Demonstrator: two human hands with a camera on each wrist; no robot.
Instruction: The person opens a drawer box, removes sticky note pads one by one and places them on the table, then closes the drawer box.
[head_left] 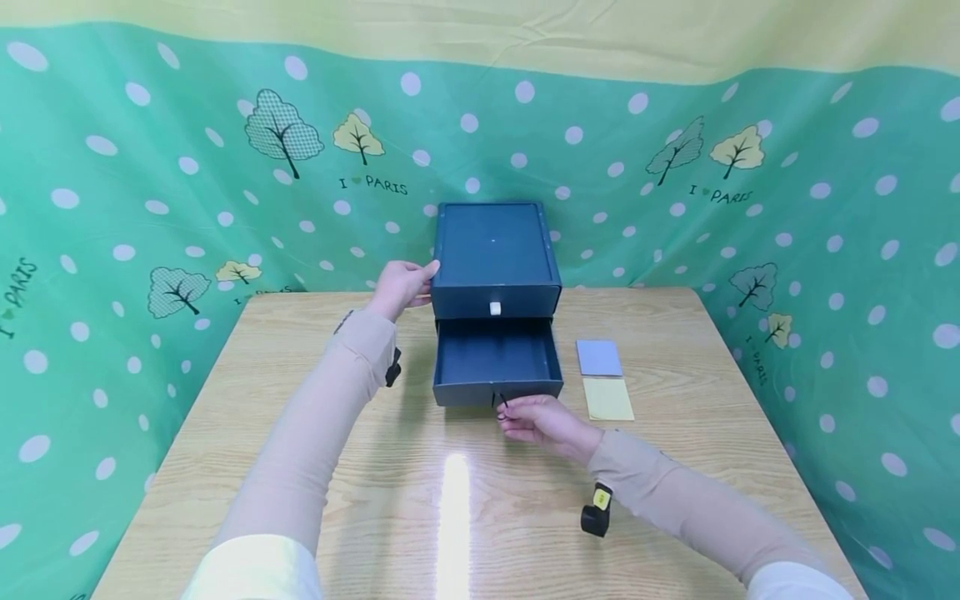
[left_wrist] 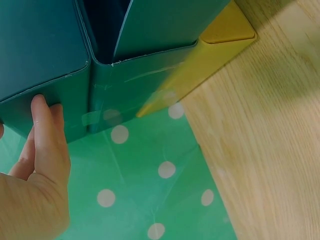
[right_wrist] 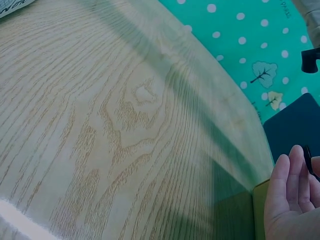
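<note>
One extended drawer (head_left: 465,395) sits beyond the right hand (head_left: 543,421) pinching its strap (head_left: 504,400).

Head view runs bright and even; I see my right hand (head_left: 546,422) clearly. A white bar of glare (head_left: 453,525) burns out the tabletop (head_left: 525,517) before me; soft shadow falls beside my left arm (head_left: 307,450). Left wrist view is dimmer, slightly soft. Right wrist view looks murky and cool: long slanting shadows, lower-left glare, far edge bowed.
</note>
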